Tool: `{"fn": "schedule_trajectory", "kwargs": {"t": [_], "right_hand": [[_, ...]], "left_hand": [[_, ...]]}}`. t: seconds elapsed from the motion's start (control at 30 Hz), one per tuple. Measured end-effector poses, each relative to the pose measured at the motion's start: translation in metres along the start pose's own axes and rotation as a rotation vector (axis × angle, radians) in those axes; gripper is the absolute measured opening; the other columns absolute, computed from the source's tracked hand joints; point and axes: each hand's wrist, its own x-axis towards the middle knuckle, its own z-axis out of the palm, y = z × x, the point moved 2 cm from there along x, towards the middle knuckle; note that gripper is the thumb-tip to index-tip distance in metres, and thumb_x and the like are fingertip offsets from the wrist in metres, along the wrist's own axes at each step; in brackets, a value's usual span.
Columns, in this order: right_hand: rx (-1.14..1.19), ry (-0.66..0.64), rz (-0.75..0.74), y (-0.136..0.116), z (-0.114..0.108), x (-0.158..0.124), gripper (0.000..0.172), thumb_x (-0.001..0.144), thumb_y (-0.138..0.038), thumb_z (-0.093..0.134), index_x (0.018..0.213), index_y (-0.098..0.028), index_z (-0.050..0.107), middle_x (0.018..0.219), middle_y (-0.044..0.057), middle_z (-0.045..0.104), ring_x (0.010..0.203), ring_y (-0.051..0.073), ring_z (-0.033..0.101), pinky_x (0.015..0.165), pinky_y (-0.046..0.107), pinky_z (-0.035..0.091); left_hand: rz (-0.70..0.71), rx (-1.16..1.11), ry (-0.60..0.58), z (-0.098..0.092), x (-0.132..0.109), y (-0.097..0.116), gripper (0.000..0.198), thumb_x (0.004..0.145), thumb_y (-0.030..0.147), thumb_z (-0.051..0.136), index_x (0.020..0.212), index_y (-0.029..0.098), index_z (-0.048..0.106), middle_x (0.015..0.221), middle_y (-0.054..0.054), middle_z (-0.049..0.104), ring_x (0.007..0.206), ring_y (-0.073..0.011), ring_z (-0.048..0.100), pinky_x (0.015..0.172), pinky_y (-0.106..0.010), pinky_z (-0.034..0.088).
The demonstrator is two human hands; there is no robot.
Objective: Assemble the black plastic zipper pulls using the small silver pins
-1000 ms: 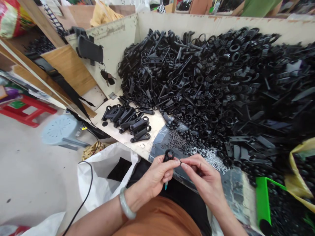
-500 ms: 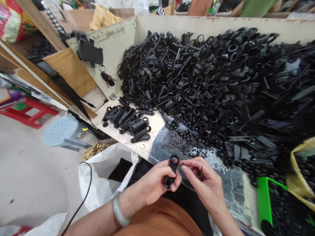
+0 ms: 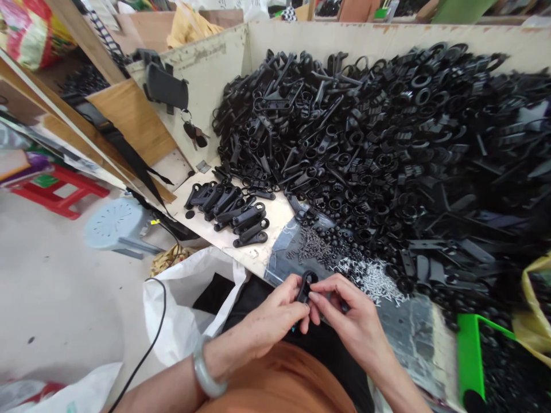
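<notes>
My left hand is closed around a black plastic arm piece with a ring-shaped end, held upright over my lap. The fingertips of my right hand are pinched together against the side of that piece, just below its ring. What they pinch is too small and covered to make out. A dark bit shows under the curled fingers of the right hand. Beyond the hands lie small dark metal pieces and a heap of silver pins or screws on a dark mat.
Similar black arm pieces lie in a row at the left. A large pile of black plastic parts fills the walled bench. A white bag hangs open by the bench's front edge. A green bin stands at the right.
My right fingertips have moved left from beside the arm piece to touch it. The left hand has turned the piece, and its lower end is now hidden. The view has shifted slightly.
</notes>
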Motion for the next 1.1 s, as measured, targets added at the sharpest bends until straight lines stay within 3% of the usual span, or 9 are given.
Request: {"fn": "schedule_trajectory", "kwargs": {"t": [0.2, 0.33, 0.47, 0.7, 0.97, 1.1], "right_hand": [[0.012, -0.01, -0.061, -0.005, 0.002, 0.001, 0.013, 0.098, -0.022, 0.064, 0.098, -0.022, 0.076, 0.075, 0.001, 0.068, 0.059, 0.012, 0.058, 0.053, 0.024, 0.043], [-0.044, -0.014, -0.061, -0.005, 0.003, 0.003, 0.017, 0.098, -0.025, 0.063, 0.101, -0.022, 0.079, 0.079, 0.003, 0.07, 0.059, 0.012, 0.059, 0.052, 0.024, 0.045], [-0.084, -0.009, -0.065, -0.006, 0.006, 0.005, 0.021, 0.099, -0.027, 0.06, 0.102, -0.022, 0.08, 0.078, 0.003, 0.07, 0.06, 0.013, 0.06, 0.054, 0.023, 0.047], [-0.174, -0.002, -0.089, -0.007, 0.011, 0.004, 0.022, 0.102, -0.024, 0.054, 0.101, -0.022, 0.076, 0.078, 0.002, 0.067, 0.063, 0.013, 0.063, 0.058, 0.023, 0.049], [-0.27, -0.124, -0.03, -0.006, -0.005, -0.003, 0.036, 0.106, -0.028, 0.046, 0.138, -0.024, 0.062, 0.1, 0.006, 0.067, 0.075, 0.014, 0.068, 0.066, 0.023, 0.057], [-0.349, -0.139, -0.109, -0.003, -0.008, -0.008, 0.045, 0.106, -0.019, 0.038, 0.148, -0.023, 0.052, 0.11, 0.01, 0.065, 0.085, 0.016, 0.07, 0.076, 0.025, 0.06]], "left_hand": [[0.041, 0.053, -0.003, -0.004, 0.001, 0.001, 0.008, 0.087, 0.024, 0.057, 0.092, 0.021, 0.053, 0.07, 0.004, 0.053, 0.073, -0.0135, 0.052, 0.075, -0.027, 0.039], [0.083, 0.096, 0.046, -0.006, 0.009, -0.002, 0.027, 0.089, 0.044, 0.062, 0.095, 0.019, 0.056, 0.065, 0.006, 0.05, 0.057, -0.011, 0.046, 0.058, -0.025, 0.035], [0.146, 0.117, 0.095, -0.01, 0.019, -0.009, 0.029, 0.088, 0.046, 0.064, 0.09, 0.018, 0.057, 0.067, 0.006, 0.05, 0.049, -0.0072, 0.04, 0.049, -0.023, 0.028], [0.187, 0.152, 0.085, -0.015, 0.025, -0.021, 0.032, 0.093, 0.049, 0.061, 0.09, 0.017, 0.058, 0.066, 0.004, 0.055, 0.047, -0.0059, 0.036, 0.045, -0.022, 0.025], [0.163, 0.069, 0.043, -0.02, 0.027, -0.019, 0.04, 0.091, 0.052, 0.063, 0.102, 0.014, 0.06, 0.065, 0.004, 0.057, 0.047, -0.0057, 0.035, 0.046, -0.022, 0.023], [0.152, 0.07, 0.038, -0.023, 0.027, -0.02, 0.042, 0.092, 0.054, 0.063, 0.105, 0.014, 0.061, 0.067, 0.003, 0.058, 0.046, -0.0056, 0.034, 0.046, -0.022, 0.022]]}}
